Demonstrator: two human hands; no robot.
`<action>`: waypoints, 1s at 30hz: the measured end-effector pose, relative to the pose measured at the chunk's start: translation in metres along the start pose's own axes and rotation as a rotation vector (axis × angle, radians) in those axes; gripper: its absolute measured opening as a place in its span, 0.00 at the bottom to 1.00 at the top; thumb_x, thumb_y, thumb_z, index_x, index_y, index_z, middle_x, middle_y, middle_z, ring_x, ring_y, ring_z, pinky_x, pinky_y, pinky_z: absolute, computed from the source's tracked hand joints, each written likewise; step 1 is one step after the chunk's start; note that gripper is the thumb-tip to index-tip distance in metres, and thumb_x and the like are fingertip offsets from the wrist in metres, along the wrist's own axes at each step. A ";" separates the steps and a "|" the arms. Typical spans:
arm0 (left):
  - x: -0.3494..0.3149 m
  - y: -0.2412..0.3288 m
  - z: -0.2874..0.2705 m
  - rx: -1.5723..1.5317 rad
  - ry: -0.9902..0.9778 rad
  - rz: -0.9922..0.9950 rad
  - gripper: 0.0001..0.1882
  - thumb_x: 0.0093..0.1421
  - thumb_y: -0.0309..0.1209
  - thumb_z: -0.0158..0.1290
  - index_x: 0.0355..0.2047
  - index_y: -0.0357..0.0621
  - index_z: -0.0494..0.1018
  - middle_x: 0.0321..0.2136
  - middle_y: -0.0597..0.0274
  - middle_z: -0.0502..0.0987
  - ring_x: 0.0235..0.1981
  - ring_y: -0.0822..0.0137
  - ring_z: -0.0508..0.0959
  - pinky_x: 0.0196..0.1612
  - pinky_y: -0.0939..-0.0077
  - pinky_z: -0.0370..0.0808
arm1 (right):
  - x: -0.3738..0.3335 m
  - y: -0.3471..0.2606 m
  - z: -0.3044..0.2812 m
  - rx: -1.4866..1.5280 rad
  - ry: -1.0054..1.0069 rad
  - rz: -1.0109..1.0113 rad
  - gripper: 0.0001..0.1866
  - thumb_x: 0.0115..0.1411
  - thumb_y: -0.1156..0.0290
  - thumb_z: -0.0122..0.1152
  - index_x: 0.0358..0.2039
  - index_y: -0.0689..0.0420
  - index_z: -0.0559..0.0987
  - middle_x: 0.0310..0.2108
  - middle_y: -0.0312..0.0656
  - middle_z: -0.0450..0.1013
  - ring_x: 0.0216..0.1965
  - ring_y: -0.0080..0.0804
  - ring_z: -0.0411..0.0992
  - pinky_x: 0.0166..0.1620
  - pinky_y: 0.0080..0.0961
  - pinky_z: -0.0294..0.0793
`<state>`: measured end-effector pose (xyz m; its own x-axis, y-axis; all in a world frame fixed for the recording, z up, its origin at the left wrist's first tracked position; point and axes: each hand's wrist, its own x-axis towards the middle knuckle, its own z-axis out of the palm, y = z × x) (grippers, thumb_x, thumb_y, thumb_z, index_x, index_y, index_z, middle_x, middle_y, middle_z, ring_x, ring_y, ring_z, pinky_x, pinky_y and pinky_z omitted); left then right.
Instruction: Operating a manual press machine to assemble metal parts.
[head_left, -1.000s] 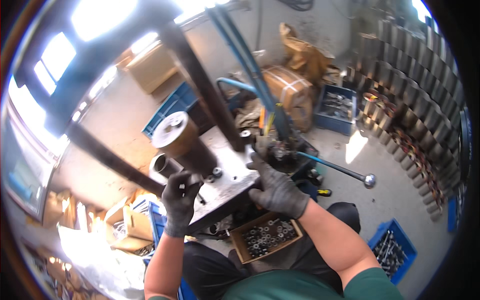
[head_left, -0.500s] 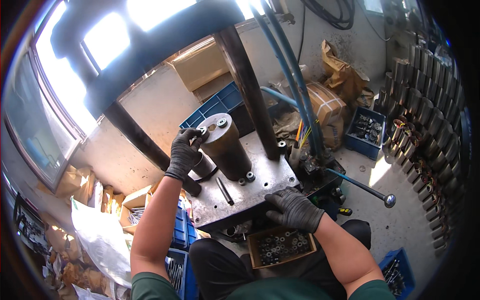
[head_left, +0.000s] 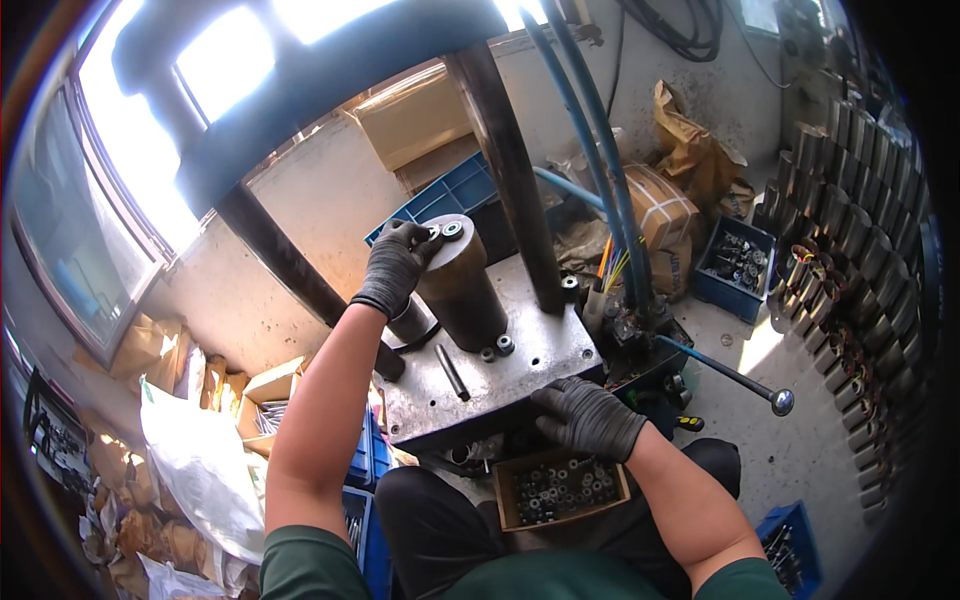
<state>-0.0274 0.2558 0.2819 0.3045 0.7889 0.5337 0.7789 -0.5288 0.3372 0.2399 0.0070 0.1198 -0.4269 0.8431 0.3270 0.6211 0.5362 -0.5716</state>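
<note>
My left hand (head_left: 392, 268), in a dark grey glove, reaches over the top of an upright dark metal cylinder (head_left: 463, 297). Its fingers close around a small ring-shaped bearing (head_left: 434, 233), mostly hidden by the glove. Beside it, another bearing (head_left: 453, 230) lies flat on the cylinder's top face. My right hand (head_left: 590, 418), gloved too, lies at the front right edge of the steel plate (head_left: 520, 385), fingers stretched and holding nothing. On the plate are a short metal rod (head_left: 451, 373) and two small rings (head_left: 504, 345) at the cylinder's foot. A shorter cylinder (head_left: 411, 326) stands at the left.
Thick press columns (head_left: 505, 180) rise behind the plate under a dark crossbeam (head_left: 330, 85). A box of bearings (head_left: 562, 490) sits below the plate's front edge. A ball-ended lever (head_left: 730, 376) juts out right. Stacked metal tubes (head_left: 850, 210) and a blue parts bin (head_left: 735, 268) stand farther right.
My left hand has moved inward over the cylinder's top, bringing its bearing from the left rim close to the other one. The right hand stays on the plate's edge. The view has shifted slightly.
</note>
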 end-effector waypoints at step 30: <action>-0.004 -0.081 0.047 -1.003 0.068 -0.700 0.20 0.75 0.45 0.55 0.56 0.44 0.75 0.45 0.57 0.82 0.44 0.61 0.82 0.48 0.63 0.80 | 0.014 0.000 0.003 0.157 0.414 -0.139 0.17 0.56 0.85 0.58 0.46 0.59 0.81 0.41 0.53 0.80 0.44 0.57 0.80 0.51 0.45 0.80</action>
<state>-0.0662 0.3103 0.2164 -0.0635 0.9976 0.0267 -0.0137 -0.0277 0.9995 0.2317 0.0187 0.1223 -0.1811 0.7266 0.6628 0.4560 0.6592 -0.5980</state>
